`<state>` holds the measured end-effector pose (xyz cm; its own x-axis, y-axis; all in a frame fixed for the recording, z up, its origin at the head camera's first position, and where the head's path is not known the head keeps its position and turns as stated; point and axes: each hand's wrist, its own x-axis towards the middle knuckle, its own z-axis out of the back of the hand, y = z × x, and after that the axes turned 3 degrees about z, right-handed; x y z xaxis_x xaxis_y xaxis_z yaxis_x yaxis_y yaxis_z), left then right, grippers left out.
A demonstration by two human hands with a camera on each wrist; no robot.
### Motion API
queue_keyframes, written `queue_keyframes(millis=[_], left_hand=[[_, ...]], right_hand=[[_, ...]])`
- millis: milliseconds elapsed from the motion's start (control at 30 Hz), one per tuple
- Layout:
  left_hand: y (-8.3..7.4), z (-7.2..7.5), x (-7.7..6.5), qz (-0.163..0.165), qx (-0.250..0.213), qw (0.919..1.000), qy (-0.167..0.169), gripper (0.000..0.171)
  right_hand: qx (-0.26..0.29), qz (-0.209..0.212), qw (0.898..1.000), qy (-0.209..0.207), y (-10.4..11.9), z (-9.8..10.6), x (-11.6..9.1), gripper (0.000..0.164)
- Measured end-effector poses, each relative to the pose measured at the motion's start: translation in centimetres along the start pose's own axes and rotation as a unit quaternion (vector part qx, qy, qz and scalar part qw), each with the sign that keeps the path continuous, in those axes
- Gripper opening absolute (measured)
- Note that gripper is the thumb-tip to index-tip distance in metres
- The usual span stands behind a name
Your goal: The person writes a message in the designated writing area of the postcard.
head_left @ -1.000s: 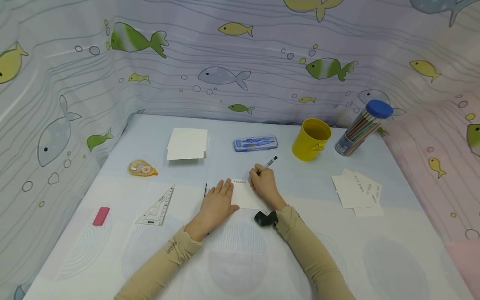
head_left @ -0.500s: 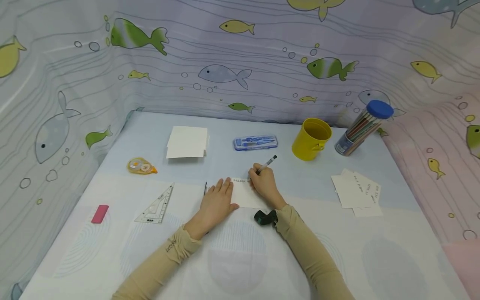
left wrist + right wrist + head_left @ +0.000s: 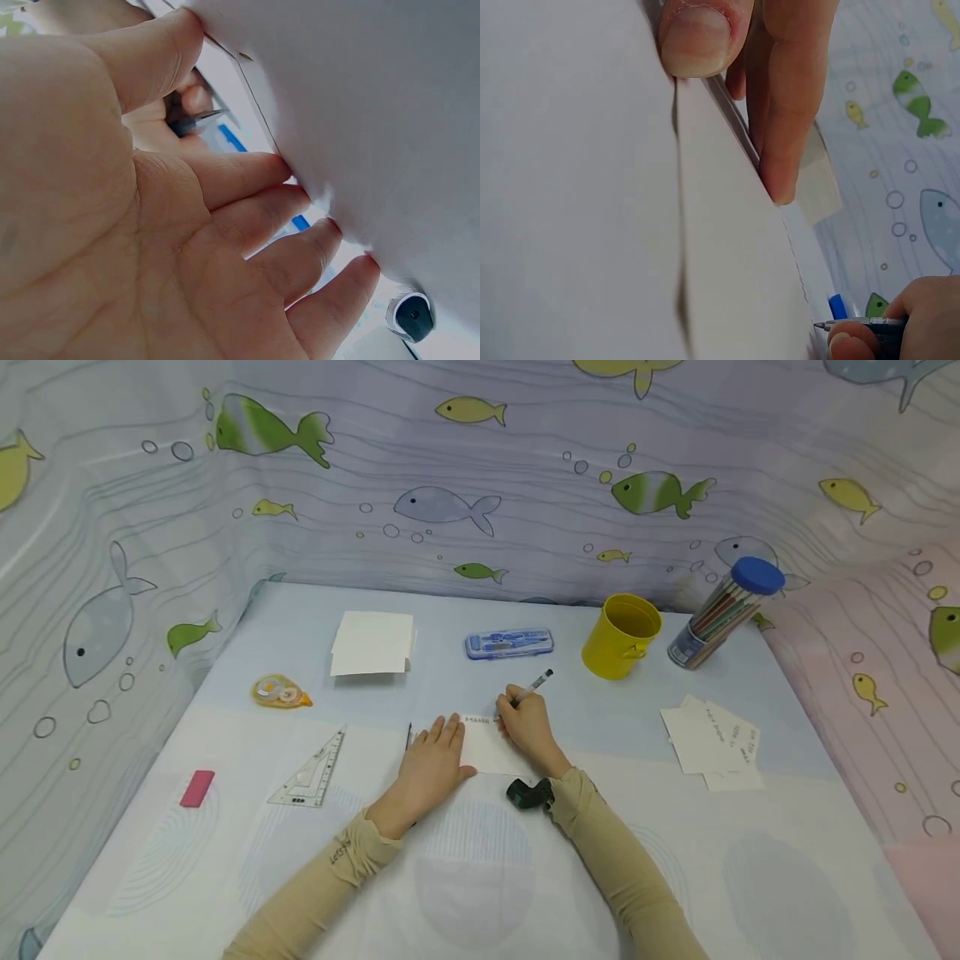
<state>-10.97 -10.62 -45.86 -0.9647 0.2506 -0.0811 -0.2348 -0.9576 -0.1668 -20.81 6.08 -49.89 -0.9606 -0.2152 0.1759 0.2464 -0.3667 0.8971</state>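
My left hand [image 3: 429, 768] lies flat on the left side of a white card [image 3: 495, 752], fingers straight and thumb at its near edge. In the right wrist view the left thumb and fingertips press on the card. My right hand [image 3: 531, 727] grips a pen [image 3: 536, 682] in a writing hold. The pen's tip [image 3: 821, 325] is down at the card's far edge, at the end of a short line of handwriting [image 3: 477, 720]. A thin dark stick [image 3: 408, 736] shows beside the left fingers, partly hidden by that hand.
Blank cards [image 3: 372, 643], a correction tape [image 3: 281, 692], a set square [image 3: 311, 773] and a pink eraser [image 3: 197, 788] lie left. Behind are a blue compass case [image 3: 509, 644], yellow cup [image 3: 615, 652] and pencil jar [image 3: 705, 631]. Written cards [image 3: 705, 743] lie right.
The head view has shifted slightly. My left hand keeps its place on the card, and the right hand stays at the written line with the pen.
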Motion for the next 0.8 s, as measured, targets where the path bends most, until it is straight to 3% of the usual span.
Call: queue_keyframes(millis=[800], left_hand=[[0.0, 0.35, -0.08, 0.003, -0.005, 1.0, 0.003, 0.074]], right_hand=[[-0.009, -0.013, 1.0, 0.005, 0.29, -0.05, 0.1, 0.037]])
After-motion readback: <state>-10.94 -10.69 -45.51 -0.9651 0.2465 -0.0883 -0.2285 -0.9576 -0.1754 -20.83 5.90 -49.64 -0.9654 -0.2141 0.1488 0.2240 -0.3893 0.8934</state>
